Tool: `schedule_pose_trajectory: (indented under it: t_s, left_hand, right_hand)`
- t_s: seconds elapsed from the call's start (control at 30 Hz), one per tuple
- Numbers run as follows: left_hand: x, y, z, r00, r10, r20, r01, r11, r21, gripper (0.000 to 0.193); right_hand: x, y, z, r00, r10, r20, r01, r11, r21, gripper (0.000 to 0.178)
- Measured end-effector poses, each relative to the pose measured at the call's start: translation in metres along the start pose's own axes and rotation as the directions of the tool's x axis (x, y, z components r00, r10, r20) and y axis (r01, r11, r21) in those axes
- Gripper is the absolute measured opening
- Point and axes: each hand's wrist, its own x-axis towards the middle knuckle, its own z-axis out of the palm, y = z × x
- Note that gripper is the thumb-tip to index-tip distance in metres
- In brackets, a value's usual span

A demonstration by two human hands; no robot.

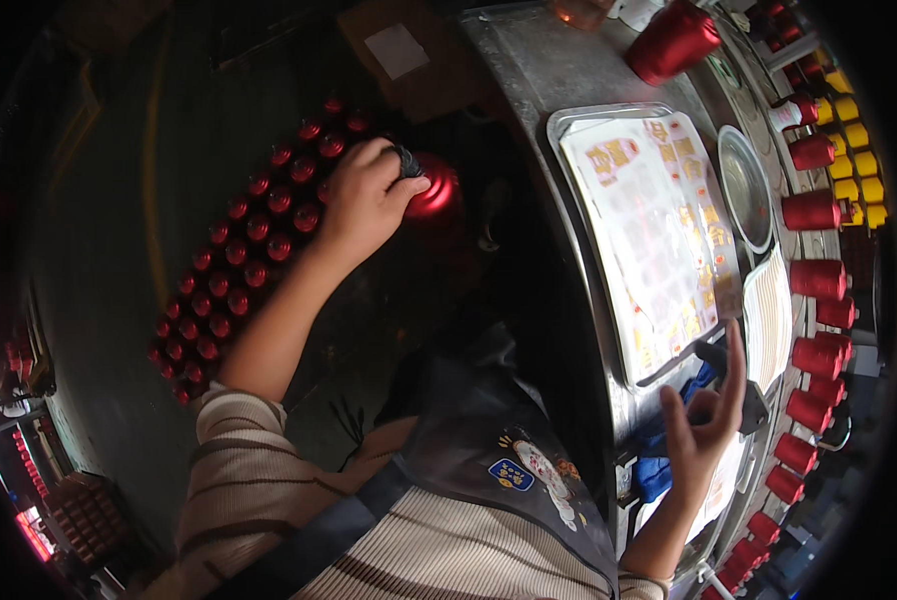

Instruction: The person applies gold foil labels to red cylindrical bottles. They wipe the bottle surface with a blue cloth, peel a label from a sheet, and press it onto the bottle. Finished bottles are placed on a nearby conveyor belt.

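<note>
My left hand [364, 200] is closed around the dark top of a shiny red bottle [436, 190], held out to the left of the bench. Its lower part fades into shadow. Beyond and below that hand, several rows of similar red bottles [258, 226] stand close together. My right hand [704, 425] hovers by the near end of a metal tray [556, 125], fingers apart, with nothing visible in it. In the tray lies a wet-looking sheet of gold and red decals [659, 230].
A metal bowl [747, 190] and a folded striped cloth [768, 315] sit right of the tray. Red bottles [817, 278] line the right side, and another red bottle [674, 42] lies tilted at the bench's far end. Blue cloth [654, 475] hangs near my right hand.
</note>
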Motion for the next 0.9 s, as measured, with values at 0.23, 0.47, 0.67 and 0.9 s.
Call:
schedule_pose_trajectory:
  t_s: [0.23, 0.47, 0.67, 0.9]
  left_hand:
    - [-0.073, -0.230, 0.165, 0.983, -0.178, -0.034, 0.175, 0.887, 0.428, 0.009]
    - [-0.080, -0.332, 0.245, 0.929, -0.370, 0.010, 0.363, 0.916, 0.172, 0.013]
    - [-0.054, -0.325, 0.259, 0.896, -0.395, 0.206, 0.330, 0.899, 0.288, 0.022]
    - [-0.078, -0.324, 0.245, 0.878, -0.453, -0.151, 0.478, 0.825, 0.301, 0.032]
  right_hand:
    - [-0.041, 0.036, -0.070, 0.933, 0.286, -0.219, -0.338, 0.906, -0.256, 0.072]
    - [-0.046, 0.059, -0.099, 0.886, 0.411, -0.215, -0.463, 0.813, -0.352, 0.059]
    - [-0.010, 0.036, -0.066, 0.800, 0.572, -0.183, -0.597, 0.727, -0.339, 0.060]
    - [0.001, 0.036, -0.045, 0.792, 0.552, -0.260, -0.604, 0.770, -0.206, 0.069]
